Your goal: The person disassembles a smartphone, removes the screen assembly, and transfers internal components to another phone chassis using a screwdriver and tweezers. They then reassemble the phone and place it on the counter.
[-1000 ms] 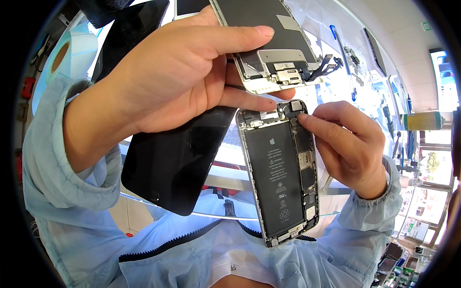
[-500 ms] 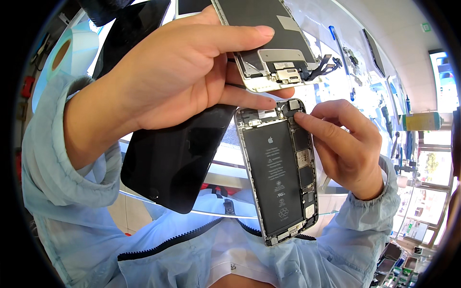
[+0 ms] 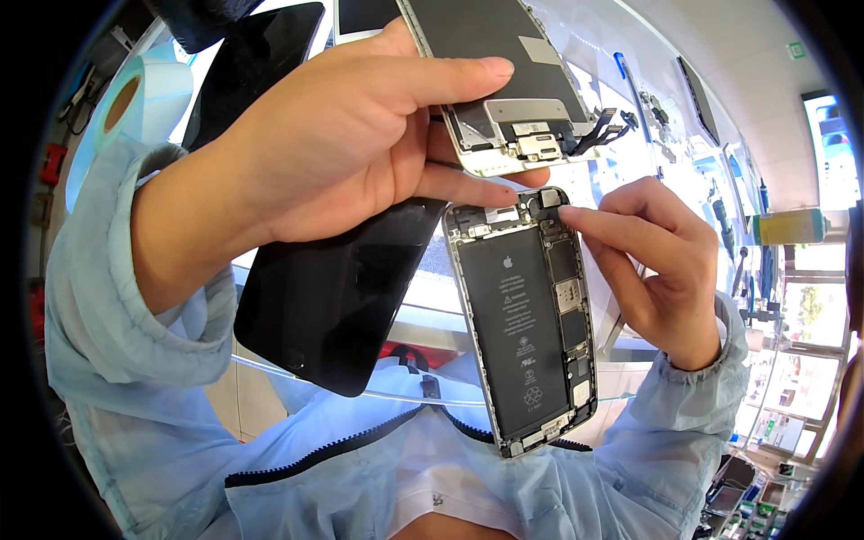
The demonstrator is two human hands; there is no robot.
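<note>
My left hand (image 3: pixel 351 135) grips a phone screen (image 3: pixel 508 76) with its inner side toward me, thumb lying across the metal back plate. Dark flex cables (image 3: pixel 605 130) stick out from the screen's lower right corner. Below it is an opened phone body (image 3: pixel 522 324), tilted, with its black battery and circuit board exposed. A lower finger of my left hand reaches the body's top edge. My right hand (image 3: pixel 657 256) is beside the body's upper right corner, index fingertip touching the inside there. Its other fingers are bent and apart, with nothing visible between them.
A dark phone screen (image 3: pixel 337 297) lies at the table's near edge, under my left wrist. Another dark screen (image 3: pixel 256 67) and a tape roll (image 3: pixel 139 103) are at the far left. A blue pen (image 3: pixel 634 94) and small parts (image 3: pixel 660 112) lie to the right.
My right index fingertip has shifted slightly right along the phone body's top corner, and the right hand has opened a little. My left hand keeps its hold on the screen.
</note>
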